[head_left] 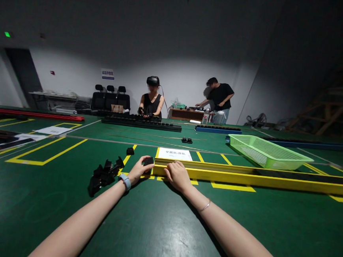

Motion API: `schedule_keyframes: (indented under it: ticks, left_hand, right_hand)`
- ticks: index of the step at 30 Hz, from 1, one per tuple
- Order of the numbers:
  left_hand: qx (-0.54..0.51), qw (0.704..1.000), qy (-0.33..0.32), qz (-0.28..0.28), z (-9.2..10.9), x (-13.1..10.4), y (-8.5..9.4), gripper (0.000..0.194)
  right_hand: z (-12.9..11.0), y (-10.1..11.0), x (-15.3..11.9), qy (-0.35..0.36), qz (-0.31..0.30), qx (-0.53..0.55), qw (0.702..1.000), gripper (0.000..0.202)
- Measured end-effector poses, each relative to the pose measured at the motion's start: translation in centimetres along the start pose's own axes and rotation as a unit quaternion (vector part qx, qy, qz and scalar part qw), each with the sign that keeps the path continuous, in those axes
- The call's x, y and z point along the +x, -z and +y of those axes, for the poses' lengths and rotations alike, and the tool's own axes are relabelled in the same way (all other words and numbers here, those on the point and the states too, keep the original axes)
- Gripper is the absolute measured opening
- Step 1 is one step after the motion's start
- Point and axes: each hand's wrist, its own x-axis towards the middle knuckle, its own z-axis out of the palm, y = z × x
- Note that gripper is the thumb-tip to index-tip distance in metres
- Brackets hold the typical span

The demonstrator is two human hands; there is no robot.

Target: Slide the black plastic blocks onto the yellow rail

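Observation:
My left hand is closed on a small black block and holds it at the left end of a long yellow rail. Whether the block has entered the rail's channel I cannot tell. Just right of that end, my right hand grips the rail, its fingers curled over the near wall. A heap of black blocks lies on the green table to the left of my left hand. One more black block sits apart, behind the heap.
Behind the rail lie a printed paper sign and a light green basket. Two black pieces and thin rods rest farther back. Across the table, one person works at black rails; another person leans over a desk.

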Motion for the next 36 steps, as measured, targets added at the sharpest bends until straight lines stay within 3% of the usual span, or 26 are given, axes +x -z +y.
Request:
schedule_keyframes:
  ticks: [36]
  left_hand:
    - [-0.025, 1.0, 0.013, -0.004, 0.02, 0.1, 0.09, 0.072]
  right_hand:
    - [0.09, 0.01, -0.04, -0.013, -0.025, -0.009, 1.0, 0.027]
